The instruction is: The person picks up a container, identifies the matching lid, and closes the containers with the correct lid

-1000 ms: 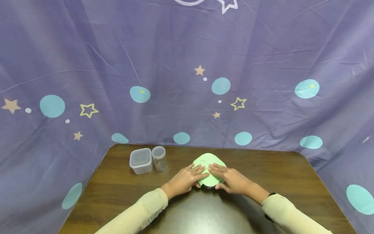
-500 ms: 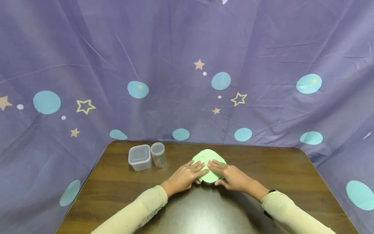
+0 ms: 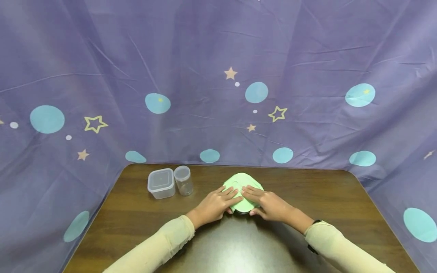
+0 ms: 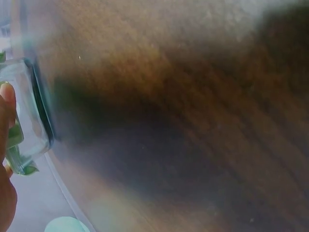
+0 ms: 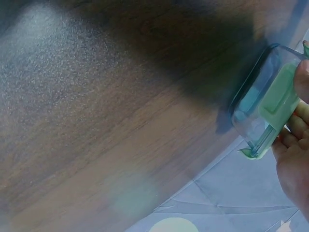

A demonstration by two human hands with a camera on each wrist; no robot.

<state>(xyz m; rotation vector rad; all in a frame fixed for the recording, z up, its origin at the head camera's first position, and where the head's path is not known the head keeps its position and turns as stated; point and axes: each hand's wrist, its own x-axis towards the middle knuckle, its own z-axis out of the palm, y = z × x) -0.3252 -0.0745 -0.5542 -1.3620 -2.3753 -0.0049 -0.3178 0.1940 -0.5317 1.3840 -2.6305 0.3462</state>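
Observation:
A clear glass food container with a light green lid stands on the table between my hands. My left hand lies on the lid's left part, its fingers spread and fairly straight, thumb low at the near side. From the right, my right hand presses the lid the same way, fingers extended, thumb by the near edge. Green side flaps on the lid show in both wrist views; the right flap hangs down along the glass. Much of the lid's top is covered by the fingers.
A square translucent plastic box with a lid stands at the back left. Touching or nearly touching it is a clear round jar. The brown wooden table ends at a purple patterned curtain behind.
The head view has shifted slightly, so the table sits a little higher in it. Both hands stay on the lid, and the container keeps its place.

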